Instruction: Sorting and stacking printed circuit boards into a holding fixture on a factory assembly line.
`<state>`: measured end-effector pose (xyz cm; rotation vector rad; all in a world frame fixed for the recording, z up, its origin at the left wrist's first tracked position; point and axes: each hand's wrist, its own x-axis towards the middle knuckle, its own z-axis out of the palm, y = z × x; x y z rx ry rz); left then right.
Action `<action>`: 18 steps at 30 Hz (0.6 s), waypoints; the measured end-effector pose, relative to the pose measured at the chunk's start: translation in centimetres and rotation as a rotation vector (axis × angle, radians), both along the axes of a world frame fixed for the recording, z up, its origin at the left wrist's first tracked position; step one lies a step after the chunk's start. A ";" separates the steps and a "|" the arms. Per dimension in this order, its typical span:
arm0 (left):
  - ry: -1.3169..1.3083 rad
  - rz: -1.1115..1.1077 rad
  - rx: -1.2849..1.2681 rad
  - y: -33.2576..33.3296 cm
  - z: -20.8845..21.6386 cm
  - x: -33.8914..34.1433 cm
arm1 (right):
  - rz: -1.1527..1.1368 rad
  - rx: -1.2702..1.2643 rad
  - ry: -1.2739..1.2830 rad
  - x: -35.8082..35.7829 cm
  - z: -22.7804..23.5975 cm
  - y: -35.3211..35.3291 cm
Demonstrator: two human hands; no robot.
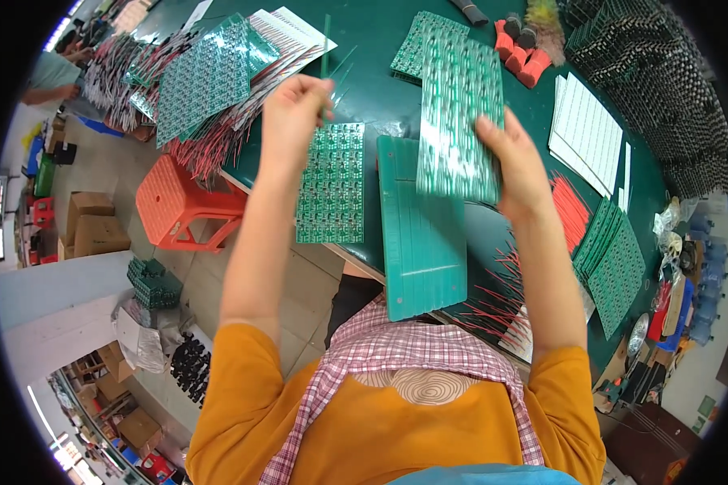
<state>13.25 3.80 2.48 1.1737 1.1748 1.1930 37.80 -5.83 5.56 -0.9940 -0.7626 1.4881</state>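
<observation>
Two bare hands work over a dark green counter [380, 48]. The right hand [519, 166] grips a green circuit-board panel [459, 105] by its right edge, thumb across the face; the panel is raised, blurred and shiny, above the upper part of a ridged green tray [425, 250]. The left hand [291, 113] has its fingers curled in and thumb and fingertips brought together; I cannot tell whether it pinches the thin green strip [326, 44] that shows just beyond it. Below those fingertips, a second board panel [332, 190] lies left of the tray, near the counter's edge.

Red wires [493, 303] fan out right of the tray, with more green boards [615, 263] farther right and white sheets [586, 133] above them. To the left, a large panel stack [206, 81] rests over wires, and a red stool [178, 202] stands beside the counter.
</observation>
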 end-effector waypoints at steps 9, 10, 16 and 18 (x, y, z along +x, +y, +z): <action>0.834 0.036 0.329 3.0 -3.1 -2.7 | -0.254 -0.068 -0.109 3.3 -7.5 16.8; 0.881 0.030 0.408 1.3 -3.0 -3.2 | -0.255 -0.066 -0.101 3.5 -7.5 17.4; 0.635 0.059 0.106 -7.8 -3.5 -6.3 | -0.176 -0.165 -0.781 4.9 -7.2 17.5; 0.619 0.067 0.093 -9.5 -4.2 -6.6 | -0.156 -0.136 -0.738 6.0 -8.1 17.6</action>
